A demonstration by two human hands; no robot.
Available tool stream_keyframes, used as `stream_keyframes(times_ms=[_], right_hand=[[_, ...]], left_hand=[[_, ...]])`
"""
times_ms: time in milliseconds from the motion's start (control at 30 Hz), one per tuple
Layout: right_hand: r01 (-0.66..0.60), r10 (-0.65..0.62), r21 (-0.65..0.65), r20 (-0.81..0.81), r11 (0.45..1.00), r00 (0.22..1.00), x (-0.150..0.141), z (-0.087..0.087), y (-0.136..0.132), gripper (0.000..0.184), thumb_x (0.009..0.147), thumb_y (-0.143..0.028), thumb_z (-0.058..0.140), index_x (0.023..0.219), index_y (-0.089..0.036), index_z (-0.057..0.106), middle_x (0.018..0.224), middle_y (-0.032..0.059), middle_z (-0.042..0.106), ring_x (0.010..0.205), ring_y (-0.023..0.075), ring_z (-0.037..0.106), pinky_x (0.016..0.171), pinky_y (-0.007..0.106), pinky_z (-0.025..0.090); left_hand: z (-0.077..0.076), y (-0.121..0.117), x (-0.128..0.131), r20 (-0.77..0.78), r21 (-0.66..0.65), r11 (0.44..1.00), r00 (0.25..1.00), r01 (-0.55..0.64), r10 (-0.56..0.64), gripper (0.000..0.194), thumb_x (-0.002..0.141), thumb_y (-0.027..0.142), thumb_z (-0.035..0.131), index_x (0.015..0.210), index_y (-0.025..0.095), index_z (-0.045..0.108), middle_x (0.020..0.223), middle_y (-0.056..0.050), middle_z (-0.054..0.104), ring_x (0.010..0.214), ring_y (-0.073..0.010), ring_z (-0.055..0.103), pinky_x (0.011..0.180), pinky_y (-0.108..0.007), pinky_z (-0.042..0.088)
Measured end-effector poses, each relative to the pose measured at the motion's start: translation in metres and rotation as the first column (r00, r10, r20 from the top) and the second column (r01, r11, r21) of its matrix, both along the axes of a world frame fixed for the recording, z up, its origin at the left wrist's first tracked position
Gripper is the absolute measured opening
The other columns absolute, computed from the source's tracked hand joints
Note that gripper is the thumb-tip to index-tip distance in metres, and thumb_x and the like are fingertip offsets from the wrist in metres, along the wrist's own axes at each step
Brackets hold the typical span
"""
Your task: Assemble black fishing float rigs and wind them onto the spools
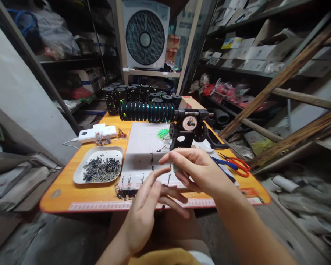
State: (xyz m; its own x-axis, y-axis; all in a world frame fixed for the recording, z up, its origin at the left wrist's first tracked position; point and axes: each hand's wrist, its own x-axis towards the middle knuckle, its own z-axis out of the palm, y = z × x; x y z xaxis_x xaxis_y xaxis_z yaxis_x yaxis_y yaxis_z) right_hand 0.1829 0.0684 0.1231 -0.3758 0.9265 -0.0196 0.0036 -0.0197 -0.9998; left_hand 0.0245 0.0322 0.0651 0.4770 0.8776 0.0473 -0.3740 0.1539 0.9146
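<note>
My left hand (147, 206) hangs over the front edge of the table with its fingers apart, and nothing shows in its grip. Just right of it and a little higher, my right hand (194, 167) has thumb and forefinger pressed together; whatever they pinch is too small to make out. Beneath both hands lies a white board (138, 147) with small black parts and short wire-like pieces on it. Behind the right hand stands a black hand-cranked winder (189, 123). A ribbed black spool (147, 111) wound with blue-green line sits on its shaft.
A white tray (78, 176) at the left holds many small dark pieces. Red-handled scissors (241, 167) and blue-handled pliers (223, 162) lie at the right. A power strip (98, 133) and several upright black spools (110, 101) stand farther back. A wooden ladder (260, 99) leans at the right.
</note>
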Motion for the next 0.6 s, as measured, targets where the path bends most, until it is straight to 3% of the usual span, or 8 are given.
stream_keyframes(times_ms=[200,333,467,600], right_hand=[[0.023,-0.023,-0.023,0.024,0.999,0.999,-0.001,0.002,-0.002,0.034,0.090,-0.045,0.055,0.098,-0.015,0.069,0.041,-0.0092,0.044,0.026,0.0015,0.033,0.027,0.010,0.023],[-0.035,0.025,-0.074,-0.127,0.997,0.992,-0.002,-0.004,0.000,0.031,0.089,-0.043,0.056,0.089,-0.014,0.067,0.045,-0.0062,0.054,0.025,0.0017,0.036,0.026,0.010,0.024],[-0.152,0.017,-0.282,-0.431,0.947,0.902,-0.006,-0.018,0.005,0.036,0.086,-0.046,0.056,0.066,-0.017,0.052,0.046,-0.0031,0.059,0.022,0.0039,0.038,0.023,0.012,0.023],[-0.140,-0.081,-0.393,-0.495,0.909,0.865,-0.013,-0.031,0.008,0.040,0.084,-0.047,0.058,0.060,-0.019,0.041,0.039,-0.0065,0.051,0.020,0.0040,0.034,0.021,0.012,0.017]], left_hand=[[0.014,0.012,0.005,-0.207,0.186,0.982,0.975,-0.044,0.083,0.033,0.098,0.041,0.036,0.099,0.016,0.058,0.077,-0.004,0.069,0.057,-0.0168,0.069,0.057,-0.028,0.052],[0.012,0.013,0.004,-0.257,0.239,0.969,0.959,-0.056,0.119,0.030,0.096,0.039,0.043,0.085,0.016,0.058,0.070,-0.002,0.067,0.047,-0.0123,0.064,0.050,-0.023,0.048],[0.003,0.012,0.007,-0.067,0.099,0.995,0.997,-0.027,0.033,0.027,0.093,0.037,0.050,0.081,0.015,0.058,0.065,-0.003,0.068,0.045,-0.0127,0.064,0.046,-0.022,0.048],[-0.009,0.004,0.011,0.163,-0.106,0.994,0.986,0.000,0.017,0.030,0.089,0.038,0.057,0.071,0.014,0.058,0.056,-0.003,0.069,0.041,-0.0132,0.064,0.042,-0.019,0.046]])
